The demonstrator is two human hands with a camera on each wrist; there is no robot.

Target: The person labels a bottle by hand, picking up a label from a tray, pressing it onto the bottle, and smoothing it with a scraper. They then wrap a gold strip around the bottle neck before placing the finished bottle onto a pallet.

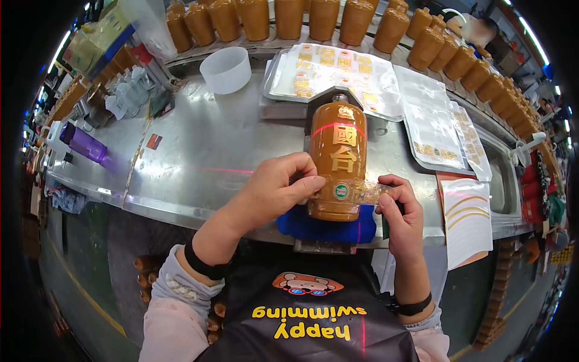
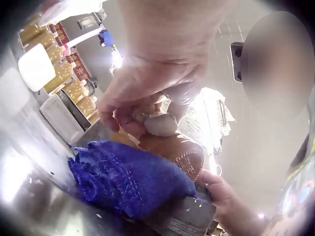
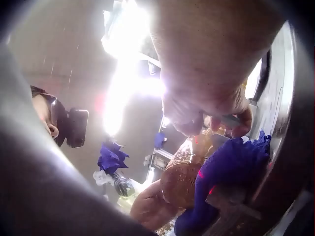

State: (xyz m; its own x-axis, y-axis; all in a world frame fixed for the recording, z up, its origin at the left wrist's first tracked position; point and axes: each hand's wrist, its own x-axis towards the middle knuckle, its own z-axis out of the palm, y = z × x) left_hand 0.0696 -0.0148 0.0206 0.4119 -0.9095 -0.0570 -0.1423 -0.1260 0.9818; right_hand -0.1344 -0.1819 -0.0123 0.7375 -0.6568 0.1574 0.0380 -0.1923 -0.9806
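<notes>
A brown bottle (image 1: pixel 325 136) with gold characters lies tilted on its rest, its neck away from me and its base near the bench edge. A clear transfer film (image 1: pixel 371 192) with a round green emblem spans the lower part of the bottle. My left hand (image 1: pixel 280 184) pinches the film's left end, thumb against the bottle's side. On the other side, my right hand (image 1: pixel 403 211) pinches the free right end between thumb and fingers, slightly off the bottle. A blue cloth (image 1: pixel 289 224) lies under the bottle's base; it also shows beneath the left hand (image 2: pixel 152 108) in the left wrist view.
Behind the bottle are sheets of gold decals (image 1: pixel 338 69) on a tray, with more decal sheets (image 1: pixel 431 127) at right. A white tub (image 1: pixel 226 71) stands at the back left, a purple bottle (image 1: pixel 84 143) farther left. Rows of brown bottles (image 1: pixel 289 21) line the back.
</notes>
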